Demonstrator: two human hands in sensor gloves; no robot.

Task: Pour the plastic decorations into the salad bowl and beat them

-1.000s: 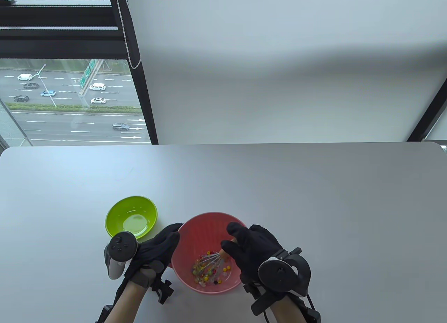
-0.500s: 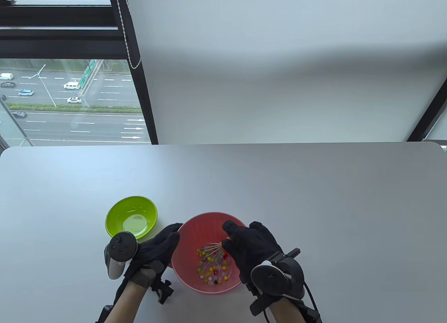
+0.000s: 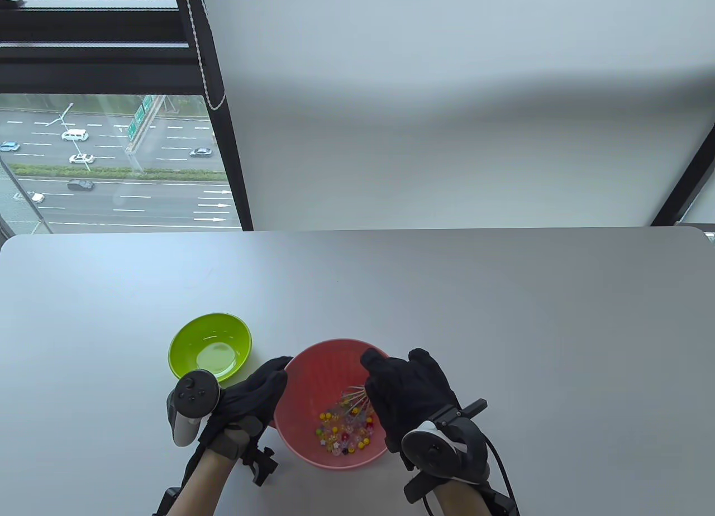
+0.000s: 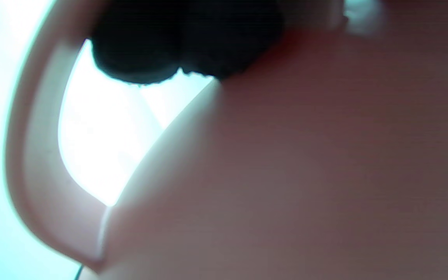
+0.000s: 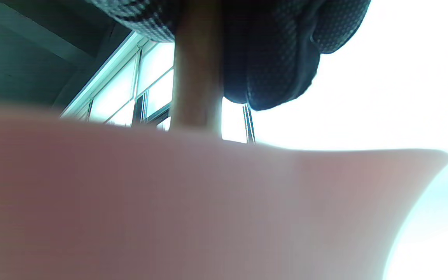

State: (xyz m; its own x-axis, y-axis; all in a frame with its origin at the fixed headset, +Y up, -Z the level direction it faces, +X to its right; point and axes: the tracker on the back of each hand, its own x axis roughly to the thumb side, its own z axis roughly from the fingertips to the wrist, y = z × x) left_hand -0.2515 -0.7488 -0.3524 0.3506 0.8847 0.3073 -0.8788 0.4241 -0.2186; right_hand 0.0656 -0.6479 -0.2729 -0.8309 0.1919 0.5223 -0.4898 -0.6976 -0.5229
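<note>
The pink salad bowl (image 3: pixel 310 371) stands near the table's front edge, with several small coloured plastic decorations (image 3: pixel 342 431) on its bottom. My right hand (image 3: pixel 385 387) reaches over the bowl's right side and grips the wooden handle (image 5: pixel 196 77) of a wire whisk (image 3: pixel 354 400), whose wires are down among the decorations. My left hand (image 3: pixel 272 379) holds the bowl's left rim, fingertips (image 4: pixel 185 50) curled over the edge. In both wrist views the bowl's pink wall (image 5: pixel 169 202) fills most of the picture.
An empty lime-green bowl (image 3: pixel 184 337) stands just left of and behind the pink one, close to my left hand. The grey table (image 3: pixel 447 292) stretches back to a white wall and a window at the far left.
My right hand has swung the whisk from the bowl's near left toward its far right side, and the decorations have scattered across the bottom. The left hand and both bowls have not moved.
</note>
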